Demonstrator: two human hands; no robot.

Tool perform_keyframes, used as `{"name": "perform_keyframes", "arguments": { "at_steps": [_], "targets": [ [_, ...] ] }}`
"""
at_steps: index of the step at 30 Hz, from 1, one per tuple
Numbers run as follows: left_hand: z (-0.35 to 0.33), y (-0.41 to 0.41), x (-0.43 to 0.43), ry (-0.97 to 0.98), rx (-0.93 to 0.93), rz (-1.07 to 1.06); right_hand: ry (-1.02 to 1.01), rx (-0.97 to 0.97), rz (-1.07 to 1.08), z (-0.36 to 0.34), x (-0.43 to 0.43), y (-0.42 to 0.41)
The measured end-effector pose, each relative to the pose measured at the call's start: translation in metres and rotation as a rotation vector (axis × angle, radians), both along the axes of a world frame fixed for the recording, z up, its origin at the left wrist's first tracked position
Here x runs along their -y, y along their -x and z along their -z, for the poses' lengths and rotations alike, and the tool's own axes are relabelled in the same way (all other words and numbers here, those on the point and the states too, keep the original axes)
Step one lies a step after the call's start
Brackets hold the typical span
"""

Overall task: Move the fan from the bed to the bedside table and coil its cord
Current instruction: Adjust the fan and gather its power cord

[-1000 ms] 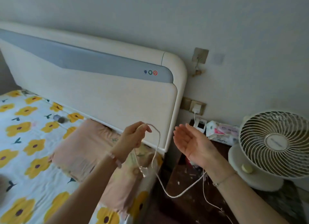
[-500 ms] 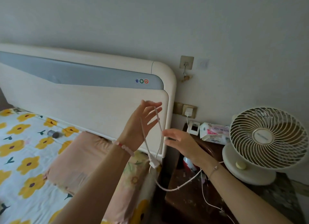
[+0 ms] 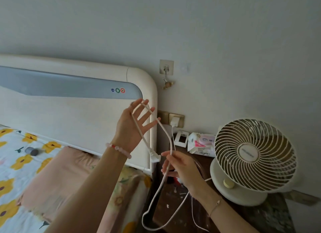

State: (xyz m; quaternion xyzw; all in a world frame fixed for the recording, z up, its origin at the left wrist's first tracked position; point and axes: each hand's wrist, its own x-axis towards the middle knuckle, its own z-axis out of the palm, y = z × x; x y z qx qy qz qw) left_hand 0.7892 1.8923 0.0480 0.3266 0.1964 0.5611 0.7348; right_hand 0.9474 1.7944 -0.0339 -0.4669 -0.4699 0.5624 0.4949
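Fan on bedside table, right of headboard; tissue pack behind, left of fan.

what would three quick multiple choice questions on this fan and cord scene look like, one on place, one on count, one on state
1. Where is the fan?
A. on the bed
B. on the bedside table
C. on the floor

2. How many coloured dots are on the headboard?
A. two
B. three
C. five

3. How is the left hand holding the cord?
A. fingers spread, cord looped over them
B. closed fist around the plug
C. not touching it

Answers:
1 B, its base stands on the dark bedside table.
2 B, blue, green and red dots sit side by side.
3 A, the cord drapes over the open fingers while the right hand pinches it lower down, beside the hanging plug.
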Motion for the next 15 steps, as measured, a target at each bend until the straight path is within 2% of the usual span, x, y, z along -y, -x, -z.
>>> {"name": "perform_keyframes", "arguments": {
  "at_steps": [3,8,12,15],
  "targets": [
    [0.012,-0.017,-0.011,0.040,-0.073,-0.049,0.003,-0.016,0.002,0.001,-0.011,-0.015],
    [0.010,-0.042,-0.029,0.084,0.016,-0.093,0.007,0.147,-0.095,0.017,-0.027,-0.039],
    [0.004,-0.050,-0.044,0.180,0.062,-0.189,0.036,0.185,-0.172,0.035,-0.030,-0.049],
    [0.007,-0.047,-0.048,0.211,0.073,-0.158,0.098,0.226,-0.265,0.041,-0.034,-0.056]
  ]
}}
